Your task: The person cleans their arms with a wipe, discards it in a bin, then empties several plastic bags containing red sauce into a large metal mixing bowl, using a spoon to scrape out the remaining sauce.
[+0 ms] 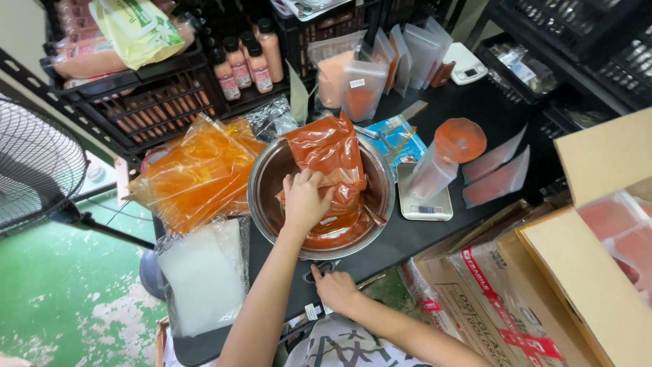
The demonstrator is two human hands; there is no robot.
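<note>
Black worktop (pixel 421 238), left hand (pixel 303 202) grip closed on crinkly red-powder bag (pixel 331 153), right hand (pixel 335 288) grip unclear

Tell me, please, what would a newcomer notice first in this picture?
First, the large steel bowl at the table's centre, where the left hand presses a bag of red-orange powder. The right hand rests at the table's near edge. Left of the bowl lie crumpled orange plastic bags.
</note>
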